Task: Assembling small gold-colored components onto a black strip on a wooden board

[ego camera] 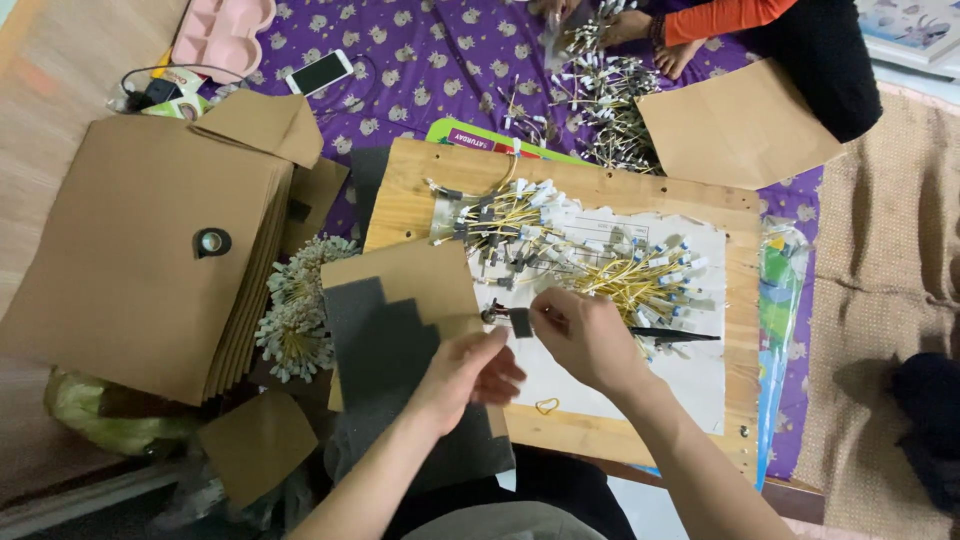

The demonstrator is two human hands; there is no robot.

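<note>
On the wooden board (400, 215) at the middle of the view, both hands meet just above a white paper sheet (600, 385). The right hand (590, 340) pinches a small dark grey pad (521, 322) between thumb and fingers, closed on it; the left hand (470, 365) sits at about 7 o'clock from it, its fingers curled, with the fingertips close to the pad's lower edge. Whether it grips anything I cannot tell. A short dark fitting (490, 315) pokes out at 9 o'clock from the pad, touching it.

A heap of yellow cables with white ends (640, 275) lies at 1 o'clock of the hands, and a black tool (680, 336) rests at 3 o'clock. Grey foam sheets on brown card (385, 340) lie at 9 o'clock, under the left wrist.

To do this well, in my judgement, the pad wants a steady pinch near its edge so the fitting stays visible, with the left hand bracing from below. The work is best kept low over the paper, so a dropped piece lands in sight. A small yellow loop (547, 405) lies loose at 6 o'clock.

At 12 o'clock, another person's hands (640, 35) sort a second cable heap on the purple cloth (400, 60).
</note>
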